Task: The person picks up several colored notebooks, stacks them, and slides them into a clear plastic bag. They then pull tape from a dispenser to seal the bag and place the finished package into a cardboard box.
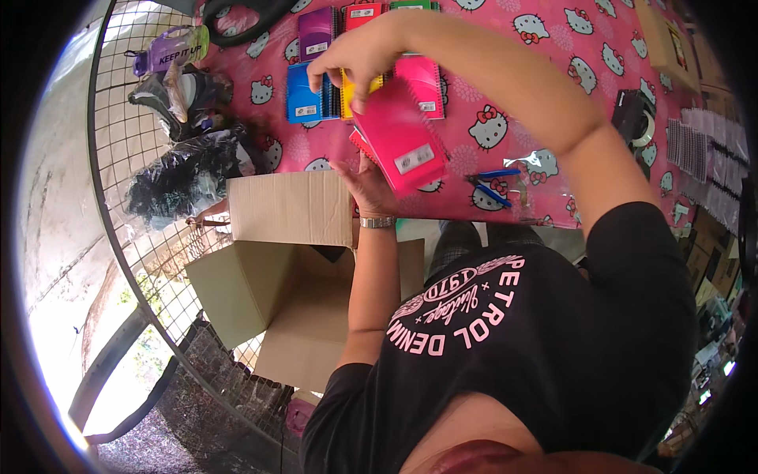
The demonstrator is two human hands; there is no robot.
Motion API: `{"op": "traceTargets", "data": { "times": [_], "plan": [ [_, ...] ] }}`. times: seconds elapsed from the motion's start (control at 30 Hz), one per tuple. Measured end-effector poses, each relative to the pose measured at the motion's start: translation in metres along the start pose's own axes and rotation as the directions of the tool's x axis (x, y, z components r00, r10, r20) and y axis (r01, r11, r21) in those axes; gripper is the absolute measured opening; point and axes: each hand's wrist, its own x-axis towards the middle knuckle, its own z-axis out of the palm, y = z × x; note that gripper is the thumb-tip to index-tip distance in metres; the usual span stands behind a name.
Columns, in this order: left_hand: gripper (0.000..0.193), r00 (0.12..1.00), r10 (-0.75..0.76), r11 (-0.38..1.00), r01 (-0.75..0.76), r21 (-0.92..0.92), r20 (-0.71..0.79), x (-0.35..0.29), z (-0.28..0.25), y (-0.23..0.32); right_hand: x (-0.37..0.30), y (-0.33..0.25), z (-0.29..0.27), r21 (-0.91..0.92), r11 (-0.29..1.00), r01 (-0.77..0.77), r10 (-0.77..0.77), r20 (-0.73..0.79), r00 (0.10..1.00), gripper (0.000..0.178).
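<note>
My left hand, with a metal watch at its wrist, grips a small stack of pink-red spiral notebooks from below. The notebooks look blurred, and some of the fingers are hidden behind them. Another red edge shows under the top notebook. Over the laid-out notebooks, my right hand arches with its fingers apart. One fingertip overlaps the stack's upper corner; another is by a blue notebook. Beneath that hand lies a yellow notebook, with a pink notebook to its right. A purple notebook lies farther back.
Red and green notebooks lie at the back. Blue-handled pliers rest on the pink patterned cloth. An open cardboard box stands at the near left. Plastic-wrapped black items and a purple bottle sit far left.
</note>
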Motion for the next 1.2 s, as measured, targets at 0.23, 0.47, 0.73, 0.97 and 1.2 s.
{"op": "traceTargets", "data": {
  "times": [0.23, 0.47, 0.73, 0.97, 1.2],
  "plan": [
    [0.039, 0.987, -0.133, 0.972, 0.147, 0.181, -0.090, -0.021, 0.004, -0.004, 0.069, 0.066, 0.084, -0.674, 0.726, -0.135, 0.215, 0.036, 0.976, 0.054],
    [0.041, 0.981, -0.178, 0.984, 0.179, 0.012, -0.076, -0.038, -0.007, 0.009, 0.077, 0.066, 0.082, -0.765, 0.641, -0.067, 0.230, 0.108, 0.967, 0.076],
    [0.038, 0.976, -0.188, 0.979, 0.195, 0.064, -0.107, -0.020, -0.014, 0.000, 0.071, 0.057, 0.040, -0.539, 0.842, 0.014, 0.108, 0.194, 0.975, 0.055],
    [0.077, 0.995, 0.043, 0.999, -0.045, -0.022, -0.088, -0.024, -0.016, 0.007, 0.064, -0.117, -0.003, -0.442, 0.799, 0.407, 0.112, 0.776, 0.621, 0.060],
    [0.060, 0.988, -0.125, 0.976, 0.107, 0.190, 0.085, -0.046, -0.022, 0.012, 0.209, 0.030, 0.069, -0.646, 0.753, -0.123, 0.033, -0.148, 0.988, 0.043]
  ]
}}
